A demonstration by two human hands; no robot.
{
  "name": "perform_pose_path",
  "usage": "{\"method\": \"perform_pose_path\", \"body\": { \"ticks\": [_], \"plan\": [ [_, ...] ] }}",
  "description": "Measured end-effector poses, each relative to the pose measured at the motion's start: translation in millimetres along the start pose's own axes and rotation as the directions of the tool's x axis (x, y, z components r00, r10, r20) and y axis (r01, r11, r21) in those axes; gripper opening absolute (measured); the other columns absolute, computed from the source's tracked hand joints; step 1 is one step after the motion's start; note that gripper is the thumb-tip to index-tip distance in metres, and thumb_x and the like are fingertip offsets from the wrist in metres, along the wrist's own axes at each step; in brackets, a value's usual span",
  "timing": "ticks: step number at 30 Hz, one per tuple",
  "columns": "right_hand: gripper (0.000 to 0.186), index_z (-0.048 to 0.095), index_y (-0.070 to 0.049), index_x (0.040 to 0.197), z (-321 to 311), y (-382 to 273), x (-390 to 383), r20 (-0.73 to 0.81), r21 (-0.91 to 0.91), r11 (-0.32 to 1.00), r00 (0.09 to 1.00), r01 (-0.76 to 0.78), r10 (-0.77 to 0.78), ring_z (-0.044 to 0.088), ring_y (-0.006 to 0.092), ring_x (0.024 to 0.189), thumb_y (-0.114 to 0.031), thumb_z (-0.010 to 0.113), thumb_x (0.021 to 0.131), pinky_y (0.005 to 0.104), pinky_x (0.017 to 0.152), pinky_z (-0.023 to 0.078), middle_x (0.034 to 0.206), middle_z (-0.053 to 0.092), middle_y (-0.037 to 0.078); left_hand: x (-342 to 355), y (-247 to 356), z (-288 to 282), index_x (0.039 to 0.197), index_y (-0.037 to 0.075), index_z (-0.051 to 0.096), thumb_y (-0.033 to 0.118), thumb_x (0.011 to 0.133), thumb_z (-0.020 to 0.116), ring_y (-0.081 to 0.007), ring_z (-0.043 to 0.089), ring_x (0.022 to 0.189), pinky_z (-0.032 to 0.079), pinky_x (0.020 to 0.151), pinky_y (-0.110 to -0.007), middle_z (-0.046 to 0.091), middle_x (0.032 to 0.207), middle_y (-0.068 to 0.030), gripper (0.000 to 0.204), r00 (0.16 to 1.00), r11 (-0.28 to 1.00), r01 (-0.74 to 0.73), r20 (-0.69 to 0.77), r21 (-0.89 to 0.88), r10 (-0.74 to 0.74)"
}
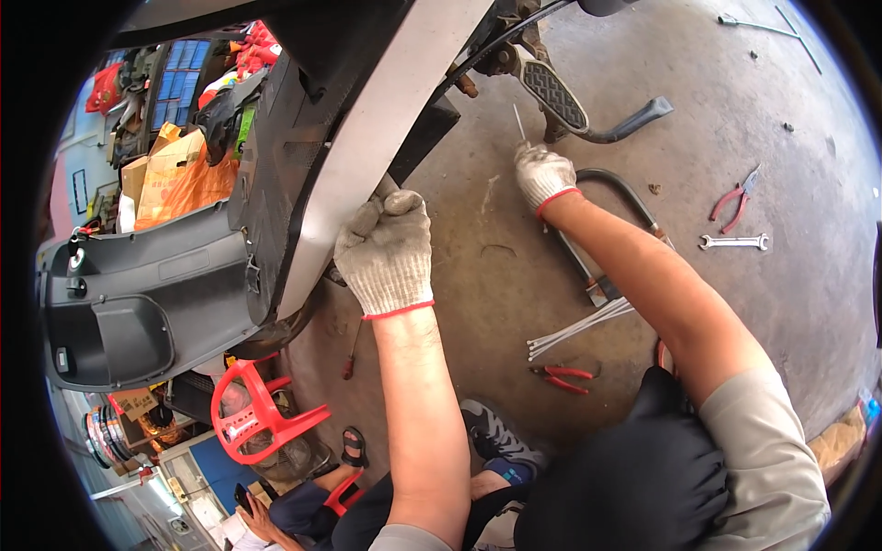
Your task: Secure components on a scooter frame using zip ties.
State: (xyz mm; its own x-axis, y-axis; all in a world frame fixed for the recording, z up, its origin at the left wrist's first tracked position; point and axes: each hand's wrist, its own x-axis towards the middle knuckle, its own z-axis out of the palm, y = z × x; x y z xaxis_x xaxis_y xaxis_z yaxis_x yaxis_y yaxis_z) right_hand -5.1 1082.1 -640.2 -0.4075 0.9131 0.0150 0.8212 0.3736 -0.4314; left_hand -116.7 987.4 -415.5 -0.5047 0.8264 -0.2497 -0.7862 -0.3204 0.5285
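Observation:
A scooter's silver side panel slants across the view above my hands. My left hand, in a whitish knitted glove with a grey coating, is closed at its lower edge, fingers curled against it. What lies behind those fingers is hidden. My right hand, gloved the same way, is reached out farther right over the floor, closed around a tool with a thin metal shaft, which looks like a screwdriver. Its handle is hidden in the fist. Just beyond that hand is a scooter's foot pedal with a ribbed rubber pad.
On the concrete floor lie red-handled pliers, a wrench, white cable ties, red-handled cutters, a screwdriver and a T-handle wrench. A bent metal tube is under my right forearm. A red plastic chair and a seated person holding a phone are lower left.

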Motion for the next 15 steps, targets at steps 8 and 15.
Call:
{"method": "perform_pose_path", "body": {
  "ticks": [8,15],
  "plan": [
    [0.023,0.062,-0.003,0.107,-1,3,14,0.003,-0.049,0.999,1.000,-0.007,0.007,0.070,0.0351,0.087,-0.010,0.045,0.093,0.0466,0.068,0.056,0.103,0.068,0.019,3,2,0,0.109,0.003,0.062,-0.009,0.079,0.043,-0.0164,0.061,0.102,0.042,0.071,-0.034,0.065,0.116,-0.0074,0.037,0.994,0.999,0.041,0.106,-0.024,-0.039],
    [0.024,0.065,-0.002,0.108,-11,-6,17,0.108,-0.066,0.978,0.976,0.196,-0.188,0.070,0.0341,0.090,-0.009,0.051,0.089,0.0468,0.071,0.057,0.106,0.069,0.018,0,4,0,0.108,0.004,0.063,-0.009,0.080,0.042,-0.0153,0.060,0.098,0.042,0.071,-0.033,0.065,0.117,-0.0055,0.037,0.992,0.999,0.045,0.122,0.000,-0.044]
  ]
}}
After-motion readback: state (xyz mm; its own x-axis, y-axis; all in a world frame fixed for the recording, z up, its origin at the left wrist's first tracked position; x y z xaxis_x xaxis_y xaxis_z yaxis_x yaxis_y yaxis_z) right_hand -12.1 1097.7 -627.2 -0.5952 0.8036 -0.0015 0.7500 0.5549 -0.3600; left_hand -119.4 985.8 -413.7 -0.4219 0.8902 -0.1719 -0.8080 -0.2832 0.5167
